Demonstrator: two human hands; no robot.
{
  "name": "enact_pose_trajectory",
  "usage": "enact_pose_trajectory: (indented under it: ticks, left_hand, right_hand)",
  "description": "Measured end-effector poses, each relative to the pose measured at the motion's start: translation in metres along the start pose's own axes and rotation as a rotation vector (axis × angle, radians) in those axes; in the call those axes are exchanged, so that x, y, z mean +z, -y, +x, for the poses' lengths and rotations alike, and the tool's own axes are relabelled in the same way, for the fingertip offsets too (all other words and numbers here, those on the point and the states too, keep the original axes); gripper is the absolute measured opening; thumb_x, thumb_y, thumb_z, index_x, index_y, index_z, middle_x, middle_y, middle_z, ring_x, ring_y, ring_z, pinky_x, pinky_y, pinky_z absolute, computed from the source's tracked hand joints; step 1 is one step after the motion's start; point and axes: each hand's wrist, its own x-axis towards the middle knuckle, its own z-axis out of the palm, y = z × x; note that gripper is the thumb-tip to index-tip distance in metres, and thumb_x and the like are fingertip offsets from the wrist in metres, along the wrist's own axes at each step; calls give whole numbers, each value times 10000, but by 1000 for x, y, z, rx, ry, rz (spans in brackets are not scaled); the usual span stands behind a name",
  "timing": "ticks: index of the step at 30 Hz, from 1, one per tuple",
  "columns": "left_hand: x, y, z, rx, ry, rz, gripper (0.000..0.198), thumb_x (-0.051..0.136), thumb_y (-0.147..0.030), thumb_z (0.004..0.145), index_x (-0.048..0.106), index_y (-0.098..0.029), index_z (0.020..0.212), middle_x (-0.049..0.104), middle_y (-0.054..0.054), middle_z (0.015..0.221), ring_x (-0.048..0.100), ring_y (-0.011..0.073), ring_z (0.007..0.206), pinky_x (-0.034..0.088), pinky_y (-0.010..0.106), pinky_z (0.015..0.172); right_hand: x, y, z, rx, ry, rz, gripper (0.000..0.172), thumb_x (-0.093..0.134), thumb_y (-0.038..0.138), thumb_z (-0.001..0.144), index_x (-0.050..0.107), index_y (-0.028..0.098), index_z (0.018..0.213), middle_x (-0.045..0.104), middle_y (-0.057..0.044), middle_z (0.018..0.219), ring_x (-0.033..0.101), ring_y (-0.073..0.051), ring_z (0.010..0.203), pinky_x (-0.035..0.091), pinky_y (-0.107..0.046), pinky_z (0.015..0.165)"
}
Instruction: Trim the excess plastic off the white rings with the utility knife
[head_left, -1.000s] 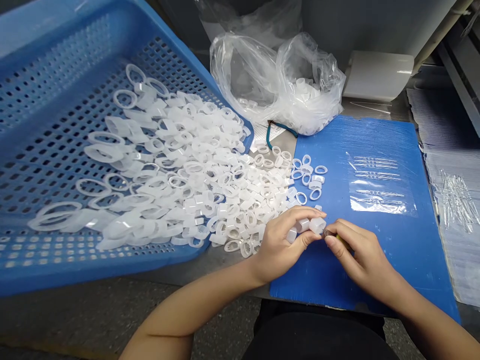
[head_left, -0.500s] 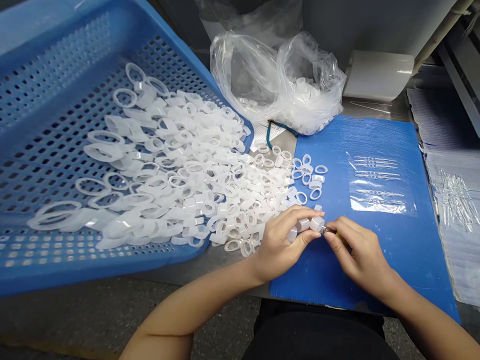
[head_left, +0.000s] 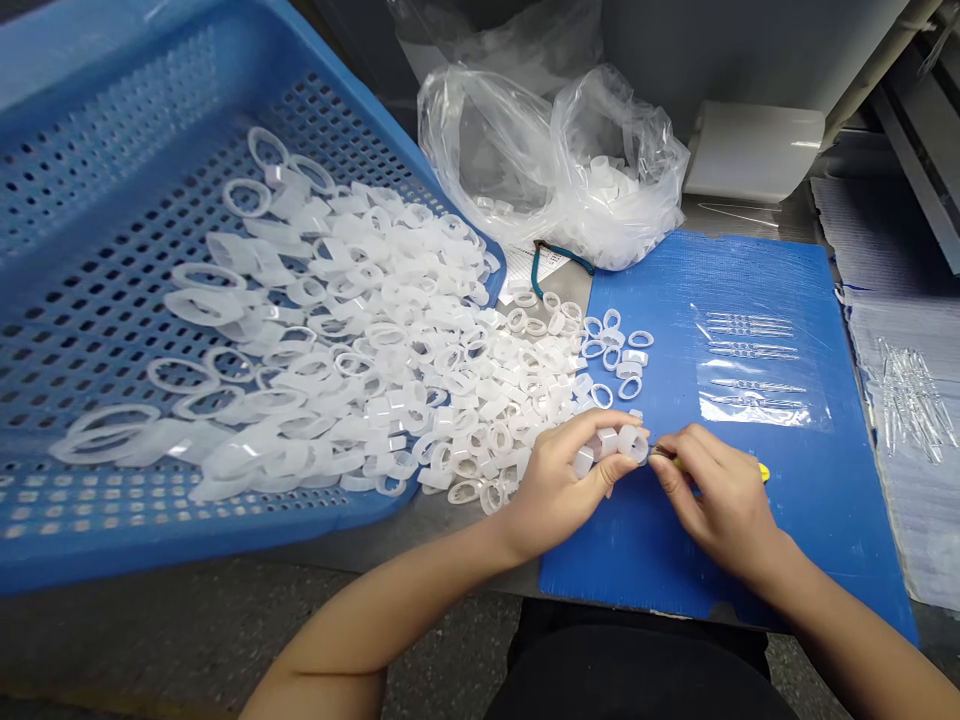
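My left hand (head_left: 564,478) is closed around a few small white plastic rings (head_left: 624,443), one held out at the fingertips. My right hand (head_left: 714,497) pinches a thin tool with a yellow handle (head_left: 760,472), its metal tip touching the ring at the fingertips. Both hands rest over the near left part of a blue board (head_left: 750,300). A large heap of white rings (head_left: 420,350) lies just left of my left hand, spilling out of a tilted blue perforated basket (head_left: 97,190).
A clear plastic bag (head_left: 555,170) with more rings sits behind the board, with teal-handled pliers (head_left: 559,258) beside it. A small clear packet of thin glass-like pieces (head_left: 757,365) lies on the board. More such pieces (head_left: 911,400) lie at the right.
My right hand has turned slightly, so the tool's yellow end now shows behind it. The ring at my left fingertips has rotated a little. The hands stay in the same place.
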Motion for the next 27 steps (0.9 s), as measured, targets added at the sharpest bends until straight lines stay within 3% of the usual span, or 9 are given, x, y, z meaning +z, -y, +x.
enact_pose_trajectory:
  ticks: [3, 8, 13, 16, 22, 27]
  left_hand:
    - [0, -3, 2, -160, 49, -156, 245, 635, -329, 846, 635, -146, 1009, 674, 17, 769, 511, 67, 459, 447, 204, 501]
    - [3, 3, 3, -224, 140, -269, 254, 658, -302, 832, 652, -153, 1037, 557, -46, 579, 492, 70, 469, 430, 208, 537]
    - [7, 13, 6, -352, 231, -694, 317, 674, -362, 818, 675, -140, 1045, 624, 46, 818, 540, 92, 584, 402, 188, 446]
    - [9, 14, 7, -440, 268, -842, 297, 703, -330, 792, 697, -126, 1008, 610, 44, 732, 545, 108, 595, 373, 170, 401]
    - [10, 12, 7, -433, 234, -824, 178, 697, -282, 784, 707, -112, 835, 540, -20, 593, 441, 41, 431, 336, 174, 401]
    - [12, 10, 7, -468, 119, -611, 113, 622, -249, 824, 633, -139, 804, 526, -54, 549, 422, 30, 392, 321, 162, 408]
  right_hand:
    - [-1, 0, 1, 53, -82, -10, 270, 454, 321, 989, 501, 197, 753, 564, 3, 621, 494, -111, 487, 352, -221, 478]
    - [-3, 3, 4, 113, -17, 138, 340, 480, 317, 976, 416, 219, 657, 456, 68, 499, 382, -79, 394, 287, -206, 415]
    - [-6, 3, 4, 207, -98, 166, 228, 500, 209, 925, 455, 217, 701, 487, 58, 536, 419, -86, 426, 308, -206, 436]
    - [-8, 3, 5, 295, -15, 299, 169, 520, 221, 902, 474, 218, 739, 490, 69, 528, 423, -86, 417, 313, -198, 418]
    - [-7, 5, 5, 296, 58, 395, 183, 494, 219, 912, 479, 217, 730, 493, 68, 533, 440, -84, 430, 326, -192, 433]
    - [-1, 7, 1, 234, 139, 487, 87, 561, 283, 897, 498, 223, 892, 569, 58, 591, 504, -102, 451, 365, -199, 457]
